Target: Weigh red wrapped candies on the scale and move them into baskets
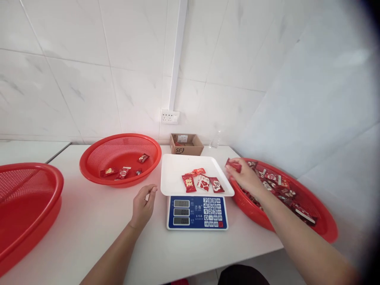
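Note:
My right hand (245, 175) is closed on a small red packet (233, 164), held over the rim of the red basket (325, 233) at the right, which holds several red candy packets. A white tray (178, 174) sits on a blue-faced scale (197, 212) in the middle, with several red packets (202, 181) lying on it. My left hand (144, 206) rests on the white table just left of the scale, fingers loosely curled with thumb and forefinger touching, nothing visible in them.
A red mesh basket (95, 164) behind my left hand holds several packets. Another red basket (29, 213) sits at the far left edge. A small open cardboard box (186, 144) and a clear bottle (216, 139) stand by the tiled wall.

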{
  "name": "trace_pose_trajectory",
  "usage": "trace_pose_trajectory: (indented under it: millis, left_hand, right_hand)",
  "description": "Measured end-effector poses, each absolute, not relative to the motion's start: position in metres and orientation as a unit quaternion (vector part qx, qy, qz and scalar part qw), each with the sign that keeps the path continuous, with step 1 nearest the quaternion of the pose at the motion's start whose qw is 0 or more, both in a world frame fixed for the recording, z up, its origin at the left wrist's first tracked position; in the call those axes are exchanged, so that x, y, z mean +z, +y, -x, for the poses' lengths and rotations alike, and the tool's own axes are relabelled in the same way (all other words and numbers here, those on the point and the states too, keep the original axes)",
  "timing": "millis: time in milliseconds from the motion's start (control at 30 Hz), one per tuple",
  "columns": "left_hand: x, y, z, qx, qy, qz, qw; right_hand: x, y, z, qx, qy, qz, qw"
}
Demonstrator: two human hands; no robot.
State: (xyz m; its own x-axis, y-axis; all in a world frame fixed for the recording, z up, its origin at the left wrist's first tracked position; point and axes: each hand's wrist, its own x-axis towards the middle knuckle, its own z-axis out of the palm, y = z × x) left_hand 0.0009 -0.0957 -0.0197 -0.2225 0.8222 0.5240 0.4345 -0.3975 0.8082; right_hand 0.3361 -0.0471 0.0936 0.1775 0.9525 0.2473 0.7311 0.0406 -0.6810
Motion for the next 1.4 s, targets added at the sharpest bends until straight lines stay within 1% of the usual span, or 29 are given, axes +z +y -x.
trace_pose_trajectory:
  millis: [100,167,233,367,533,600,733,867,900,967,1067,1233,1300,1400]
  left_hand:
    - [-0.02,-0.096,-0.002,0.583,0.523,-0.598,0.168]
    - [-0.02,-0.095,-0.002,0.583,0.525,-0.597,0.169]
    - [-0.021,-0.095,-0.002,0.579,0.529,-0.597,0.171]
    - [-0.022,-0.095,-0.002,0.578,0.529,-0.597,0.172]
    - [-0.022,-0.095,-0.003,0.582,0.526,-0.594,0.176]
    - [-0.021,-0.095,-0.003,0.581,0.526,-0.595,0.178]
    - [-0.02,-0.094,-0.003,0.581,0.524,-0.597,0.18]
    - [-0.021,-0.094,-0.003,0.584,0.518,-0.599,0.175]
    - [-0.021,-0.094,-0.003,0.585,0.518,-0.6,0.174]
    - [-0.02,-0.093,-0.002,0.587,0.516,-0.6,0.17]
    - [-0.02,-0.093,-0.001,0.59,0.515,-0.598,0.168]
    - [-0.022,-0.093,-0.001,0.594,0.514,-0.594,0.172]
    - [-0.024,-0.093,-0.001,0.594,0.513,-0.595,0.174]
    - [-0.026,-0.093,-0.002,0.592,0.511,-0.598,0.178]
  right_hand:
    - [0.096,-0.057,-0.351,0.203,-0.57,0.681,0.413]
    - [0.097,-0.063,-0.361,0.216,-0.545,0.692,0.422]
    - [0.096,-0.069,-0.372,0.204,-0.536,0.709,0.411]
    - [0.089,-0.076,-0.394,0.16,-0.524,0.756,0.358]
    - [0.092,-0.078,-0.392,0.189,-0.503,0.757,0.371]
    - [0.098,-0.079,-0.378,0.176,-0.532,0.756,0.338]
    - [0.106,-0.078,-0.334,0.134,-0.635,0.721,0.243]
    - [0.097,-0.065,-0.294,0.239,-0.681,0.655,0.225]
    - [0.093,-0.061,-0.289,0.251,-0.684,0.649,0.22]
    - [0.088,-0.054,-0.286,0.22,-0.688,0.657,0.217]
    - [0.085,-0.052,-0.296,0.122,-0.677,0.688,0.233]
    - [0.092,-0.082,-0.333,0.083,-0.634,0.722,0.263]
    - [0.092,-0.096,-0.351,0.06,-0.607,0.753,0.247]
    - [0.083,-0.108,-0.383,0.057,-0.57,0.799,0.18]
